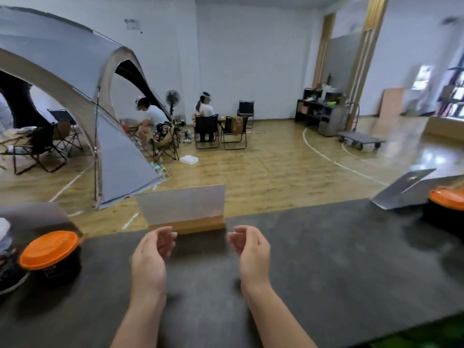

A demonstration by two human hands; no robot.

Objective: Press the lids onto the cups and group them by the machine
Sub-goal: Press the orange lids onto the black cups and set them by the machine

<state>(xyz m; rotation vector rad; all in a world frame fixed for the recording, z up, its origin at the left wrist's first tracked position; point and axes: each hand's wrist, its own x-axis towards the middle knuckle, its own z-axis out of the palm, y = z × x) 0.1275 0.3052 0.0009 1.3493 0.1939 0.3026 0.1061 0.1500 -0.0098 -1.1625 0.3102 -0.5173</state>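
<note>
Left hand (150, 249) and right hand (251, 247) were open, empty, palms facing, above dark table (326, 259). Left cup (50, 257) and right cup (444, 209) stood well apart, orange lids on. Grouping step probably pending; next move: fetch one cup. Machine not identifiable.

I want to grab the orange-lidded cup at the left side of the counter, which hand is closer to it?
Left. The left hand hovers just right of the orange-lidded cup; the right hand is farther right, beyond the left hand.

no text, label or number is clear enough to read.
</note>
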